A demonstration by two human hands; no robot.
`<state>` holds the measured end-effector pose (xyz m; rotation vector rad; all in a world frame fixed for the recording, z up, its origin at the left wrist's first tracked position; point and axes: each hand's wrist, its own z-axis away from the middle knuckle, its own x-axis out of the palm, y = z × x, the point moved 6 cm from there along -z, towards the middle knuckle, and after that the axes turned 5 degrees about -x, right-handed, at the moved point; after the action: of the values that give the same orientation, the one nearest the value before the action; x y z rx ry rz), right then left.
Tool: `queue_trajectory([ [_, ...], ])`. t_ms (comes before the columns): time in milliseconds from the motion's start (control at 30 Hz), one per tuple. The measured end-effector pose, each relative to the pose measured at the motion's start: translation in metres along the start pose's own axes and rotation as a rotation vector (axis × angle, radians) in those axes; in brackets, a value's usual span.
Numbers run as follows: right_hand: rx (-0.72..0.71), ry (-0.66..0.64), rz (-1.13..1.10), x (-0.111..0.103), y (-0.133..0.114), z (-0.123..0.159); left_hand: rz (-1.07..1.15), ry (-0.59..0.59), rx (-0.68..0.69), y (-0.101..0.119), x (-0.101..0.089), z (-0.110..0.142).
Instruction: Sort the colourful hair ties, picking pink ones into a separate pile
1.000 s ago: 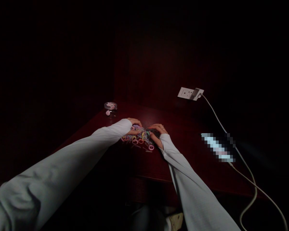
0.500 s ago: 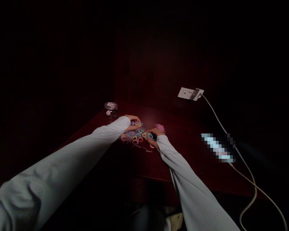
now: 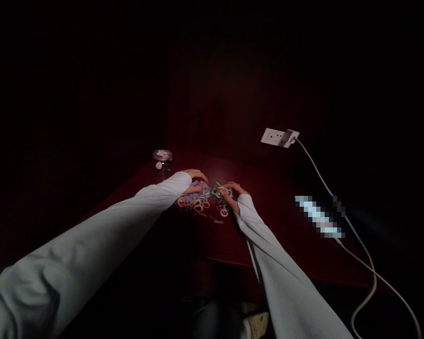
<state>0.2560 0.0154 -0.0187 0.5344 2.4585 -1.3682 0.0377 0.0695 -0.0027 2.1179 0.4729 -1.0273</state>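
A heap of small colourful hair ties [image 3: 198, 200] in purple, pink, yellow and green lies on the dark red table. My left hand [image 3: 196, 177] rests at the heap's upper left, thumb and fingers apart around some of the ties. Just to the right, my right hand [image 3: 234, 192] has its fingers closed on a bunch of green and yellow hair ties [image 3: 217, 191]. Beneath it, a pink hair tie [image 3: 224, 213] lies on the table. A bright pink cluster [image 3: 235, 183] is mostly hidden behind my right hand.
A clear round jar [image 3: 162, 156] with pink pieces stands at the table's far left. On the wall, a socket [image 3: 273, 136] holds a charger with a white cable [image 3: 316, 167]. A pixelated bright device [image 3: 320, 217] lies right on the dark red table [image 3: 268, 230].
My right hand has shifted right and slightly up, drawing a bunch of hair ties off the heap. It now covers most of the pink cluster. My left hand has barely moved.
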Motion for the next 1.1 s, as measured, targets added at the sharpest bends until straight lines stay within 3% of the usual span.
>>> queue_trajectory([
  [500, 0.055, 0.030, -0.155, 0.004, 0.011, -0.001, 0.019, -0.038, 0.153, 0.026, -0.014, 0.006],
  [767, 0.091, -0.051, -0.166, 0.009, 0.009, 0.002, -0.015, -0.031, 0.119, 0.029, -0.015, 0.007],
  [1100, -0.013, -0.117, -0.080, 0.007, -0.011, 0.003, 0.006, 0.075, 0.045, 0.018, -0.009, 0.001],
])
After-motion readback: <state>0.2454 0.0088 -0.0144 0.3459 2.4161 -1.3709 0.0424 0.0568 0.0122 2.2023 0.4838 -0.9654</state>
